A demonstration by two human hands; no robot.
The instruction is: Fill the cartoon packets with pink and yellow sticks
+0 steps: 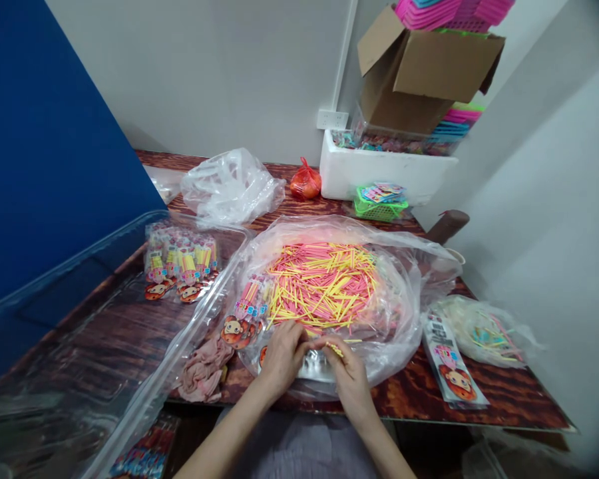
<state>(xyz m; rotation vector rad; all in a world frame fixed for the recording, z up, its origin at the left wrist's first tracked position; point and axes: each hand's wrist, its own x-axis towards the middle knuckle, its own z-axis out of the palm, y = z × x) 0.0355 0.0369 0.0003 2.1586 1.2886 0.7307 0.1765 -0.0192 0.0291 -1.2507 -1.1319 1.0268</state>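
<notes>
In the head view, my right hand [350,378] is curled around a small bundle of thin yellow sticks [335,349], their ends showing at its fingers. My left hand [283,352] is bent in close, its fingertips meeting those of my right; I cannot tell whether it grips anything. Just beyond both hands lies a broad heap of thin pink and yellow sticks [324,279], spread inside a large clear plastic bag [299,229] on the dark reddish wood-grain counter [404,399]. Just beyond my left hand, to its left, are clear printed packets with a cartoon monkey face [234,329], and nearer me on that side sits a crumpled dusty-pink cloth [205,369]. Farther out to the left lies a group of filled packets with yellow sticks [182,263]. To the right of my right hand rest flat, glossy packets with a monkey print [452,366], with a small clear bag of coloured sticks [494,332] beside them. Well beyond my hands stand a bright green plastic basket [379,209] and a long white foam box [379,171].
</notes>
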